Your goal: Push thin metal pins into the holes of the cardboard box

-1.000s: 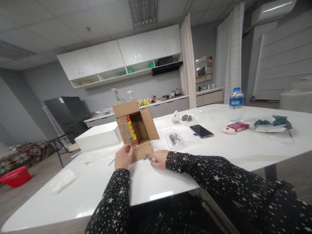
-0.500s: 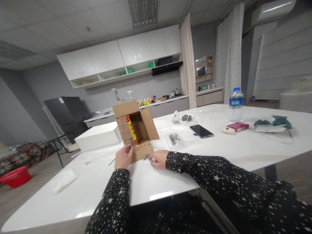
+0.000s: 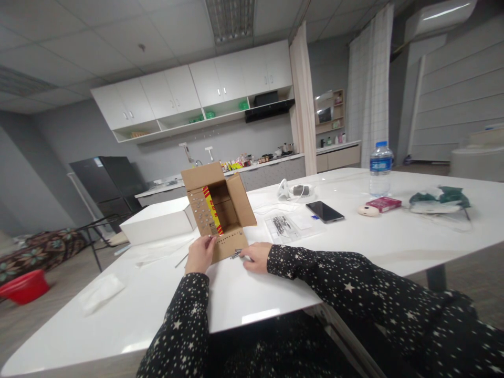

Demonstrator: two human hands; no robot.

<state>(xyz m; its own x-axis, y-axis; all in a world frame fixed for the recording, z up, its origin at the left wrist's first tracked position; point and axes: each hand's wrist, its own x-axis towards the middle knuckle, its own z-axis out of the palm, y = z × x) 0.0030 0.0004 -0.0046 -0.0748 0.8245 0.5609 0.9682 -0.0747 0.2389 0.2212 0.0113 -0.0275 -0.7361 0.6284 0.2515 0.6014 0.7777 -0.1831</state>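
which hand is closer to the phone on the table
Right. The right hand rests on the table by the cardboard box, on the side toward the phone. The left hand grips the box's front flap, farther away.

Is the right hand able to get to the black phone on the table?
Probably yes. The right hand rests by the cardboard box, and only a flat clear packet lies between it and the phone; nothing tall blocks the way.

i can read no text from here: the cardboard box (image 3: 218, 210) carries a red-and-yellow printed strip, the water bottle (image 3: 380, 168) a blue label, both too small to make out.
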